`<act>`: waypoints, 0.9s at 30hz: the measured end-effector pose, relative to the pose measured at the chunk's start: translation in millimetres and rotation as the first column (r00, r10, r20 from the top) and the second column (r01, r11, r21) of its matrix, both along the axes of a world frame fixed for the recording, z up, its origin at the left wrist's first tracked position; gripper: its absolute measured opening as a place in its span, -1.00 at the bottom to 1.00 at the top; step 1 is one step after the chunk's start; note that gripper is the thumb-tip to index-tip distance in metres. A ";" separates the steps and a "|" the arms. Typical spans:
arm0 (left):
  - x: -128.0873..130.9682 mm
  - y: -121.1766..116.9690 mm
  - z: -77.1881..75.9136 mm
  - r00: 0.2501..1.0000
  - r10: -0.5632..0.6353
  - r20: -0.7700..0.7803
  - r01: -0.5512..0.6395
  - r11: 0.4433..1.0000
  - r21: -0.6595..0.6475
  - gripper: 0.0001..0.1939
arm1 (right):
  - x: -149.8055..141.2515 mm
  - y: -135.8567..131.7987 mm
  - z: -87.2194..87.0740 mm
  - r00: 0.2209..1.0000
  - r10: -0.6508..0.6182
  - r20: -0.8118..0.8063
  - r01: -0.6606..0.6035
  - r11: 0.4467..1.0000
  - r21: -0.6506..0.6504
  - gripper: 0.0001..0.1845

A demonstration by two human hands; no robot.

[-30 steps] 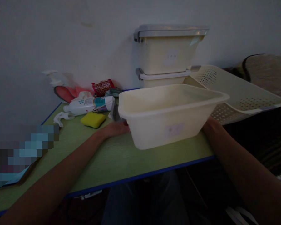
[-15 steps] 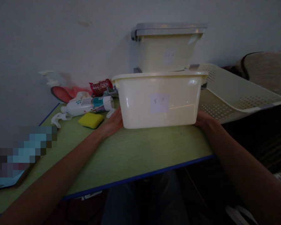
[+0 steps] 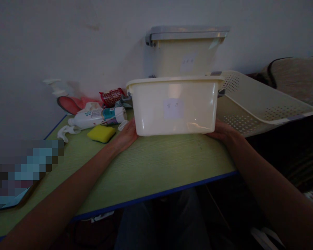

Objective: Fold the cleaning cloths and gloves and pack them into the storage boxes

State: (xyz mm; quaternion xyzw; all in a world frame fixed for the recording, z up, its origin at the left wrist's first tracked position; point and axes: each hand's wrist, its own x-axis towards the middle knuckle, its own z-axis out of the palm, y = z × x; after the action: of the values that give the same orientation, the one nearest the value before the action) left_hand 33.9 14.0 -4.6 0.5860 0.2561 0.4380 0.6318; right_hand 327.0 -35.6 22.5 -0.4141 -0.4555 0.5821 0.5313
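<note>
A cream plastic storage box (image 3: 151, 111) with a paper label on its front sits upright in the middle, and no lid shows on it. My left hand (image 3: 127, 134) presses against its lower left side, the fingertips hidden behind it. At the lower right corner my right hand (image 3: 220, 131) grips the opposite side, its fingers partly out of sight. Just behind is a lidded storage box (image 3: 169, 55) with a grey lid, partly covered by the front one. A yellow sponge (image 3: 101, 133) lies left of my left hand.
On the green table (image 3: 156, 163) at left lie a white bottle (image 3: 90, 118), a spray trigger (image 3: 67, 131), a red packet (image 3: 112, 97) and a pump bottle top (image 3: 54, 86). A perforated cream basket (image 3: 266, 100) stands at right. Blue edging marks the table's front.
Both hands have turned the tilted storage box level and pushed it back towards the stacked box. In the last half second it has shifted slightly farther away and left.
</note>
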 end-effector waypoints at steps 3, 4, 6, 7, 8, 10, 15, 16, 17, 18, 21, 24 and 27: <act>0.9 0.2 0.0 1.000 0.020 0.017 -0.021 0.999 0.026 -0.62 | 2.9 3.2 -3.5 1.000 0.011 0.011 -0.011 1.000 -0.004 -0.94; 1.0 0.0 0.0 1.000 0.024 0.016 -0.024 0.999 0.038 -0.60 | 4.3 4.6 -4.9 1.000 0.013 0.014 -0.013 1.000 -0.002 -0.94; 1.0 -0.4 0.2 0.999 0.037 -0.001 -0.037 0.998 0.058 -0.57 | 6.7 7.0 -7.4 1.000 0.017 0.020 -0.017 1.000 0.000 -0.92; 1.0 -0.7 0.4 0.999 0.042 -0.015 -0.041 0.997 0.062 -0.55 | 7.7 8.0 -8.4 0.999 0.022 0.023 -0.022 1.000 0.000 -0.91; 0.8 -1.0 0.7 0.999 0.046 -0.028 -0.044 0.997 0.065 -0.54 | 8.5 8.7 -9.2 0.999 0.026 0.026 -0.026 1.000 0.000 -0.90; 0.4 -1.6 1.2 0.998 0.048 -0.042 -0.045 0.997 0.064 -0.54 | 9.2 9.1 -10.2 0.999 0.029 0.033 -0.029 1.000 0.008 -0.90; -0.4 -1.8 1.4 1.000 0.025 -0.006 -0.025 0.999 0.047 -0.60 | 8.3 6.0 -8.8 0.998 0.041 0.056 -0.042 0.999 0.018 -0.95; -0.3 -1.3 0.9 1.000 0.021 -0.003 -0.021 0.999 0.046 -0.60 | 8.0 5.3 -8.3 0.997 0.046 0.057 -0.047 0.999 0.019 -0.96; -0.3 -0.6 0.2 1.000 0.021 -0.002 -0.021 0.999 0.046 -0.60 | 7.8 4.9 -7.9 0.997 0.047 0.055 -0.049 0.999 0.022 -0.95; -0.1 0.3 -0.6 1.000 0.025 -0.003 -0.025 0.999 0.048 -0.60 | 7.5 4.7 -7.6 0.998 0.046 0.051 -0.048 0.998 0.027 -0.95; 0.1 2.9 -3.2 1.000 0.026 -0.016 -0.025 0.998 0.058 -0.58 | 7.2 5.6 -7.6 0.999 0.038 0.038 -0.040 0.998 0.041 -0.93; 0.0 3.5 -3.9 1.000 -0.004 -0.012 0.005 0.998 0.060 -0.58 | 6.6 7.2 -7.6 0.999 0.037 0.026 -0.038 0.998 0.051 -0.90; -0.1 2.1 -2.3 1.000 -0.016 -0.019 0.017 0.998 0.062 -0.59 | 5.8 7.9 -7.1 0.999 0.045 0.030 -0.047 0.996 0.069 -0.82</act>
State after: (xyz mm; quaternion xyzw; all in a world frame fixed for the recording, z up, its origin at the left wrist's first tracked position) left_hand 33.7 16.1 -6.9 0.6113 0.2432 0.4352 0.6147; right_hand 332.7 -27.7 15.4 -0.3928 -0.4925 0.5720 0.5253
